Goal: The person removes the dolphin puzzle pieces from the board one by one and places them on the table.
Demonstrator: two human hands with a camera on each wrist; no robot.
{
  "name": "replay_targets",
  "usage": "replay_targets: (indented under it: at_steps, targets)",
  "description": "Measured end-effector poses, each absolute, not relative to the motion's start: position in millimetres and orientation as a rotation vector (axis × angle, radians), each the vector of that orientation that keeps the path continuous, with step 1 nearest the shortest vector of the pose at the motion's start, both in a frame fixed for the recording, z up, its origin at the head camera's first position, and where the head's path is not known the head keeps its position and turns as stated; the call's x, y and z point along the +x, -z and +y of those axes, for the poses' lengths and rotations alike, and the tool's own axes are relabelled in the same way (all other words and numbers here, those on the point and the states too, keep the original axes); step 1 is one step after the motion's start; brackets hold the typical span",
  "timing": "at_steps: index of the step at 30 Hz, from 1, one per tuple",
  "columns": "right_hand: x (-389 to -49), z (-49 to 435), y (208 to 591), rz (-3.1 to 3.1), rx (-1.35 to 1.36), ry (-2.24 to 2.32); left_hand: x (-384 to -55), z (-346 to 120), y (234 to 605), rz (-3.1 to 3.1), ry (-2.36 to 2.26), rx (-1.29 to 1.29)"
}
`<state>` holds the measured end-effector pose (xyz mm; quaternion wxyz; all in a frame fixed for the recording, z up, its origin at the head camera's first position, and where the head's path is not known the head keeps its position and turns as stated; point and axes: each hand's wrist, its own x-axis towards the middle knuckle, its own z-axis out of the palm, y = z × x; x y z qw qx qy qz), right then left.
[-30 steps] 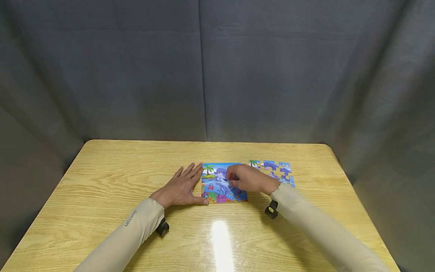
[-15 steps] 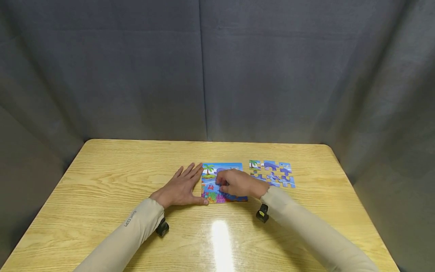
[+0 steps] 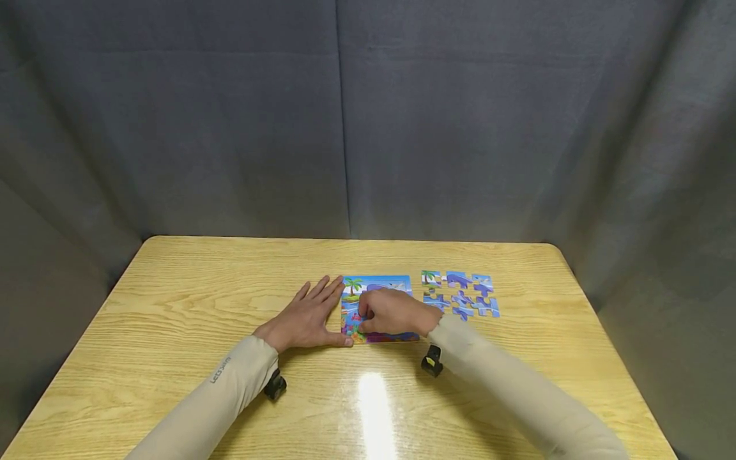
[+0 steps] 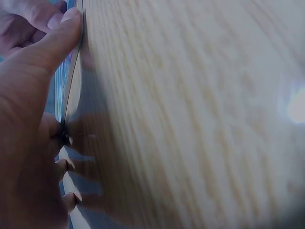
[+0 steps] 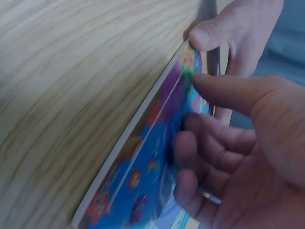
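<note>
A sea-picture jigsaw puzzle (image 3: 391, 281) lies on the table, with a palm tree, dolphins and coral printed on it. My left hand (image 3: 307, 319) lies spread at its left edge, thumb and fingertips touching the border. Over the lower left of the picture, my right hand (image 3: 393, 311) has its fingers curled and its thumb at the coral. The right wrist view shows the right thumb (image 5: 233, 90) close to the puzzle surface; whether a piece is pinched is hidden. Several loose puzzle pieces (image 3: 458, 279) lie right of the puzzle, some partly joined, with palm and dolphin parts.
The pale wooden table (image 3: 230, 268) runs back to a grey curtain (image 3: 259, 128), which also hangs at both sides. A bright light reflection lies on the tabletop in front of the puzzle.
My right hand has moved left and down across the puzzle, from the dolphins to the lower-left coral. The left hand stays where it was, and the loose pieces look unmoved.
</note>
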<state>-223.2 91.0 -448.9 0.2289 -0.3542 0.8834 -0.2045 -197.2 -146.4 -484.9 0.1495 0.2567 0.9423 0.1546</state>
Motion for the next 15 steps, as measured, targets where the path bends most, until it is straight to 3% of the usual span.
replay_targets:
  at_steps: [15]
  targets:
    - [-221.1,78.7,444.7,2.445,-0.754,0.466,-196.9,-146.2,484.1,2.706,-0.461,0.737]
